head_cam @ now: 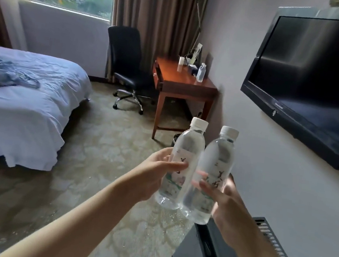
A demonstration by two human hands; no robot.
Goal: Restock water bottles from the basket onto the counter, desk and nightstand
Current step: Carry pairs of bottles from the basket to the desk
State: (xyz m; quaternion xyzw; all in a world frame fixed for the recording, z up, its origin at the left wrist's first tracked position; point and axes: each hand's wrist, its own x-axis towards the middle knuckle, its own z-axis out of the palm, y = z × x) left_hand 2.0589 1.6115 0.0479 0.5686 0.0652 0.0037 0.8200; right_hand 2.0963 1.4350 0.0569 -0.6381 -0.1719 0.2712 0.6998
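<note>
Head view: left hand [151,177] grips one clear white-capped bottle [182,164], right hand [227,207] another [212,176], sides touching at 5 o'clock; desk [185,81] at 1 o'clock, open carpet [102,162] between.

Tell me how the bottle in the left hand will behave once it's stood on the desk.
The left bottle looks full, so probably heavy for its size. Tall and narrow, it may tip if nudged. Its clear plastic wall likely gives slightly under the left hand.
</note>
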